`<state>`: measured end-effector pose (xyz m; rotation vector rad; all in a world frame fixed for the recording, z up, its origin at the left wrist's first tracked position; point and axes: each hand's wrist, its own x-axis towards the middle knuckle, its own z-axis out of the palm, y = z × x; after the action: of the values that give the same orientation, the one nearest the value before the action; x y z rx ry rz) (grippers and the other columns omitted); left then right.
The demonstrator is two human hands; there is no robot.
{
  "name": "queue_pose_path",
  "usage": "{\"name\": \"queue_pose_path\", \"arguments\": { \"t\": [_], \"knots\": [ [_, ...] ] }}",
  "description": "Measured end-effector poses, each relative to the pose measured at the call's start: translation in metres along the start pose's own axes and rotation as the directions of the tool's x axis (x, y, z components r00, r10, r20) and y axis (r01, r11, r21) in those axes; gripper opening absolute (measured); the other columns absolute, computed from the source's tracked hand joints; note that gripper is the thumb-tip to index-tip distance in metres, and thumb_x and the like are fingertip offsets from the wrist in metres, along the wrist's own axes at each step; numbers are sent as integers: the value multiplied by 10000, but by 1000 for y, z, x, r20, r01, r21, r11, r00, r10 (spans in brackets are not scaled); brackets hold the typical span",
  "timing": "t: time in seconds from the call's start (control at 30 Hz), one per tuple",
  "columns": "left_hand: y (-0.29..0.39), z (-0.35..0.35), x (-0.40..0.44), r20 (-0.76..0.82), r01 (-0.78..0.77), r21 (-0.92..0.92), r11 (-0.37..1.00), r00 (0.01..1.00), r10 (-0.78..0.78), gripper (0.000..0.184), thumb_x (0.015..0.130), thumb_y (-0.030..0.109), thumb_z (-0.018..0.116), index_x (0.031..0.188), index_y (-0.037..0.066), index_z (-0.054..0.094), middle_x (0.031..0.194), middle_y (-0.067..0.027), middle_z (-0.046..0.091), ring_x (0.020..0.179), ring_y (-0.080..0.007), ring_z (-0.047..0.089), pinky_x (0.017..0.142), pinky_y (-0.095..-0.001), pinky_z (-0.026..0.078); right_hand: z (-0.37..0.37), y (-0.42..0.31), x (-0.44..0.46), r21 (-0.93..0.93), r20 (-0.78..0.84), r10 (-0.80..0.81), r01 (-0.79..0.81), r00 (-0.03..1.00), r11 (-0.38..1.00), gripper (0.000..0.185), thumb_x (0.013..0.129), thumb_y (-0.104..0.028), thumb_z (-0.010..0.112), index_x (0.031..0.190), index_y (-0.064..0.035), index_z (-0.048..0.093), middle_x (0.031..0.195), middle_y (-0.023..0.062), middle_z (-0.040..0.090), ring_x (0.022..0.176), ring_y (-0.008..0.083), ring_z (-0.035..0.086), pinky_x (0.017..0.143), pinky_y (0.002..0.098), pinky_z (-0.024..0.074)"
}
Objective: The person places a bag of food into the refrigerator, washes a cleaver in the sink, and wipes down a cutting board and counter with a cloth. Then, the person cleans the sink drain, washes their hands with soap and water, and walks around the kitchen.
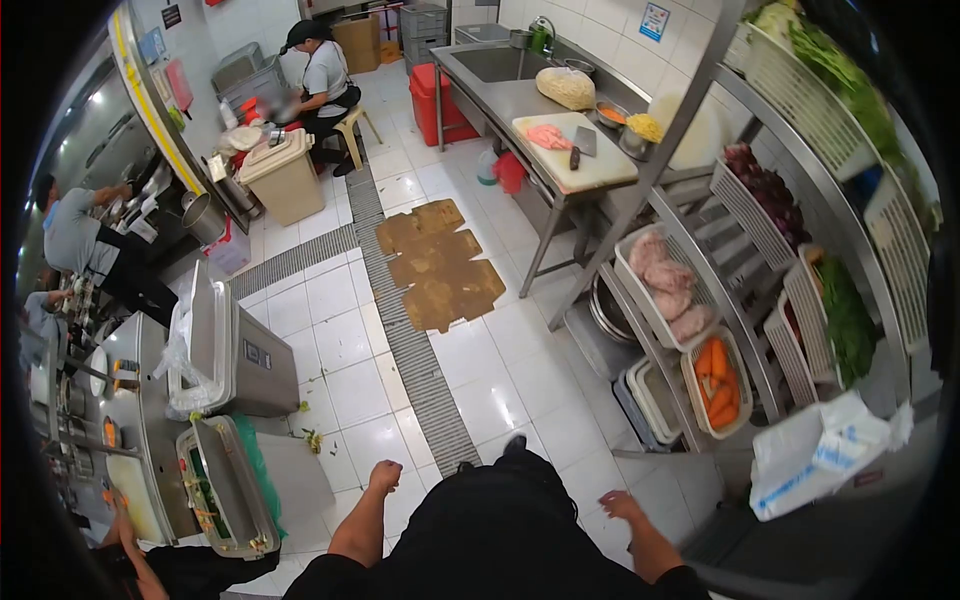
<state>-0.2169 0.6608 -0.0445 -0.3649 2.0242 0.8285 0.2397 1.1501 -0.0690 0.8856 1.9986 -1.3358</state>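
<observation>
My left hand (385, 476) hangs out in front of my left side, above the white floor tiles. Its fingers are curled in, and no object shows in them. My right hand (622, 506) is held away from my right side with the fingers loosely apart, holding nothing. Neither hand touches anything. Nearest the right hand is a steel shelf rack carrying a basket of carrots (717, 385) and a white basket of pale raw meat (668, 285). To the left of my left hand stands a grey bin (232, 490) with vegetable scraps on its tilted lid.
Flattened cardboard (440, 265) lies on the floor ahead beside a drain grate (405, 350). A steel table bears a cutting board (590, 178) with a cleaver (583, 146). One person (325, 85) sits at the back; others work at left. A white plastic bag (825, 455) is at right.
</observation>
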Motion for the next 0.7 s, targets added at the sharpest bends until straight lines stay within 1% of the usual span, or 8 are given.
{"name": "queue_pose_path", "arguments": {
  "t": [0.07, 0.13, 0.17, 0.3, 0.37, 0.4, 0.53, 0.7],
  "knots": [
    [20, -4, 11, -6, 23, -6, 1000, 1000, -23, 311, 834, 247, 551, 1037, 26, 630, 704, -99, 609, 581, -206, 607, 484, -354, 508, 11, -25, 32, -22, 236, -199, 210, 951, 977, 464, 761, -91, 653, 1220, -123, 592, 1070, 64, 664, 890, 192, 663, 767, 356, 548],
    [47, -9, 26, 1, 63, -34, 997, 998, -63, 308, 839, 241, 554, 1058, 36, 623, 741, -86, 606, 584, -202, 601, 490, -351, 504, -2, -156, 22, 112, 213, 451, -480, 867, 870, 312, 874, -197, 595, 1173, -110, 600, 1059, 62, 672, 836, 198, 669, 709, 388, 536],
    [68, -12, 29, 3, 72, -39, 997, 997, -72, 307, 840, 243, 556, 1060, 39, 621, 752, -79, 604, 582, -198, 595, 491, -344, 500, -8, -169, 36, 139, 181, 514, -539, 839, 831, 302, 929, -329, 530, 1115, -103, 607, 1042, 72, 675, 806, 197, 674, 645, 380, 512],
    [150, -29, 53, -8, 89, -59, 994, 996, -89, 308, 844, 249, 560, 1059, 35, 614, 782, -67, 599, 581, -179, 584, 495, -322, 489, -65, -184, 122, 217, 129, 519, -534, 845, 817, 314, 904, -344, 564, 1097, -100, 609, 991, 54, 685, 799, 188, 677, 596, 380, 498],
    [196, -40, 63, -27, 64, -94, 994, 997, -67, 311, 846, 253, 560, 1063, 35, 611, 794, -68, 602, 587, -175, 587, 498, -320, 489, -96, -160, 212, 24, 166, 355, -364, 920, 931, 326, 876, -325, 600, 1123, -113, 616, 977, 48, 674, 800, 203, 661, 673, 407, 499],
    [218, -45, 69, -37, 45, -127, 991, 998, -50, 314, 849, 256, 560, 1066, 35, 608, 806, -68, 605, 594, -172, 590, 501, -319, 489, -121, -153, 266, -557, 289, -156, 298, 945, 775, 332, 853, -302, 616, 1105, -86, 636, 986, 68, 686, 785, 197, 670, 665, 420, 516],
    [289, -59, 91, -61, -11, -246, 969, 998, -5, 306, 878, 269, 559, 1106, 65, 573, 906, -89, 611, 669, -203, 601, 580, -361, 514, -240, -386, 323, -397, -256, -189, 75, 948, 915, 370, 831, -393, 590, 890, -41, 688, 888, 176, 677, 875, 362, 645, 777, 454, 503],
    [332, -56, 142, -55, 50, -372, 927, 996, -76, 290, 878, 271, 542, 1081, 65, 566, 883, -92, 603, 660, -221, 601, 570, -382, 513, -353, -625, 370, -258, -351, -491, 422, 797, 869, 319, 837, -331, 627, 998, -61, 682, 898, 141, 690, 841, 271, 664, 748, 361, 504]
  ]
}}
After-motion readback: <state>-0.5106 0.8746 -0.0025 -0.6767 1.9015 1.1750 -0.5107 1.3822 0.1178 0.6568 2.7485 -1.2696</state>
